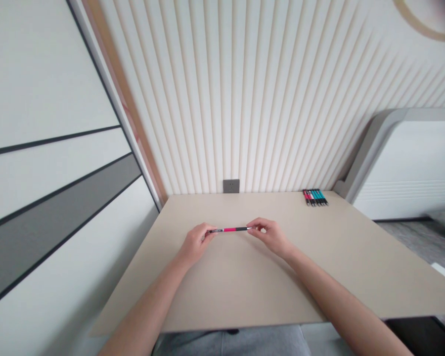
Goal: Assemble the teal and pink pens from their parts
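A slim pen (230, 229) with a black and red barrel lies level between my two hands, over the middle of the beige table (222, 282). My left hand (197, 241) pinches its black end between thumb and fingers. At the other end, my right hand (270, 234) grips the pale, metallic-looking tip with thumb and forefinger. Whether the pen touches the tabletop I cannot tell.
Several pens (315, 197), red, white and teal with black parts, lie side by side at the table's back right. A ribbed white wall (230, 99) with a dark socket (231, 186) stands behind. A white cabinet (52, 74) borders the left; a bed headboard (415, 163) is at right.
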A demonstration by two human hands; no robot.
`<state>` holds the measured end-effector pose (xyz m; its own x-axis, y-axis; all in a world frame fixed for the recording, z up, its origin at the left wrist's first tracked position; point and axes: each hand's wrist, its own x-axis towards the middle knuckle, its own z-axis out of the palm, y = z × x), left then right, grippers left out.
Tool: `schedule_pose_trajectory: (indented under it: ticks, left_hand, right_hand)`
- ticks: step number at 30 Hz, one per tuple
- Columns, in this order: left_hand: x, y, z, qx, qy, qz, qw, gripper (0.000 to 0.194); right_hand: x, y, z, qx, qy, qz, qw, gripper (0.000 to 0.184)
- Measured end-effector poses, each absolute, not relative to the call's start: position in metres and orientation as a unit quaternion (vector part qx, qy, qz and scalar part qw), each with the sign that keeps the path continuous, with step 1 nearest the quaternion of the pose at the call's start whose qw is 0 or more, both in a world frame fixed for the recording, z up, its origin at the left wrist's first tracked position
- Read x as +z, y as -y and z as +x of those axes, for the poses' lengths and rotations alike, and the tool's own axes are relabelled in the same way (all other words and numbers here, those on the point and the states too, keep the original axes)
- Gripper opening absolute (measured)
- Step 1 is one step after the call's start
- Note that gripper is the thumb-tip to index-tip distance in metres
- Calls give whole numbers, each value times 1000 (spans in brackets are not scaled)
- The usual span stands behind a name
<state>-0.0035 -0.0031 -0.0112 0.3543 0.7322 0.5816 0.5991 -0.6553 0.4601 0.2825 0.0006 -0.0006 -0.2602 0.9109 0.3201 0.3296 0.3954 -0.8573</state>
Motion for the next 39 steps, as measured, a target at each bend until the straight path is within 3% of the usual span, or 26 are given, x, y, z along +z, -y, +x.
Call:
schedule_pose_trajectory:
  ticks: [20,31,39]
  left_hand:
    - [-13,4,-3,341,-425,836,66,16]
    - [-14,2,-2,369,-396,839,47,13]
    - [-16,1,-3,373,-401,835,52,11]
  right_hand:
    - [0,0,282,337,726,-422,426,26]
    - [-10,-1,280,349,743,-460,339,50]
    - [4,6,282,351,792,-394,307,41]
